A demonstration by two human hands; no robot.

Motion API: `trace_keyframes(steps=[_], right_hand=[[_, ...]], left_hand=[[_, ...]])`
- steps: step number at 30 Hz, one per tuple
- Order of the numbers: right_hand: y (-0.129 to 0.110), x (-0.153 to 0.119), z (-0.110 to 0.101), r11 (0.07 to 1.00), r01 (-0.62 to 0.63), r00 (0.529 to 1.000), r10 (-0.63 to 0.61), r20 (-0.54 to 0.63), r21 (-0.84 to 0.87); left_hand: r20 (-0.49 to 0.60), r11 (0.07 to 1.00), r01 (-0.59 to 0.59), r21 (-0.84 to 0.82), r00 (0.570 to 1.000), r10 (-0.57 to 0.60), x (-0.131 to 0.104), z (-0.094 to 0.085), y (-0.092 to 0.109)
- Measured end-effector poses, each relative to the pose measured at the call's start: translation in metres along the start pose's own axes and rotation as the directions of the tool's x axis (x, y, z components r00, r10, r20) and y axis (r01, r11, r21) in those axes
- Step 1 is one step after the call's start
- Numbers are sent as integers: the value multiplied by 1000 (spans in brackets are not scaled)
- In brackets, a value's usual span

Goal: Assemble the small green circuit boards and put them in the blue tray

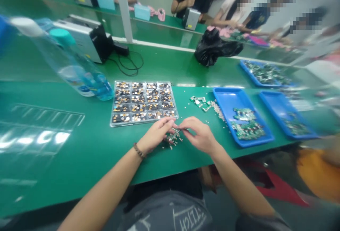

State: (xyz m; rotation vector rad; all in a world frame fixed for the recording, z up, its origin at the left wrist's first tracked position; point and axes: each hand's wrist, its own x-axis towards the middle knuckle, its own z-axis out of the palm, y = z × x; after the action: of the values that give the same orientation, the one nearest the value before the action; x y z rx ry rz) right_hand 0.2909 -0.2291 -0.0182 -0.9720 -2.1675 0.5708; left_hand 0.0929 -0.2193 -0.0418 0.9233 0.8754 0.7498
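Observation:
Over the green table (106,174), my left hand (158,132) and my right hand (198,133) meet at the fingertips. Both are closed in a pinch around something small, perhaps part of a green circuit board, but it is too blurred to name. Small pale pieces (170,146) lie scattered just beneath the fingers. Behind my left hand sits a clear compartment tray (113,122) filled with small black, orange and white parts. Some loose green-and-white boards (199,100) lie beyond my right hand, beside a strip of small pinkish pieces (217,110).
Blue trays (225,98) (271,103) (245,69) holding green boards stand to the right. Bottles (71,71) and a grey-black device (82,40) with a cable are at the left. A black bag (209,48) lies behind. People sit across the table.

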Motion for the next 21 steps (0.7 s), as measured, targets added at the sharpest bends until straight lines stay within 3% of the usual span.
trace_keyframes(steps=[3, 5, 8, 13, 17, 21], right_hand=[[-3, 7, 13, 999, -26, 998, 27, -49, 19], [-4, 6, 19, 991, -129, 977, 130, -169, 14], [-7, 0, 29, 944, -306, 901, 329, -282, 125], [-13, -6, 46, 798, -457, 839, 533, -107, 393], [-12, -4, 52, 714, -518, 824, 564, 52, 471], [-12, -2, 50, 649, -550, 807, 576, 132, 527]], left_hand=[[115, 998, 28, -62, 993, -21, -1, -4, 0], [85, 994, 7, -106, 996, 2, 0, -5, -1], [26, 993, -36, -109, 999, 39, 1, -6, -2], [-36, 996, -66, -54, 997, 64, 4, -3, -5], [-129, 992, -116, -56, 986, 108, 5, -4, -5], [-107, 988, -145, -49, 985, 139, 4, -5, -4]])
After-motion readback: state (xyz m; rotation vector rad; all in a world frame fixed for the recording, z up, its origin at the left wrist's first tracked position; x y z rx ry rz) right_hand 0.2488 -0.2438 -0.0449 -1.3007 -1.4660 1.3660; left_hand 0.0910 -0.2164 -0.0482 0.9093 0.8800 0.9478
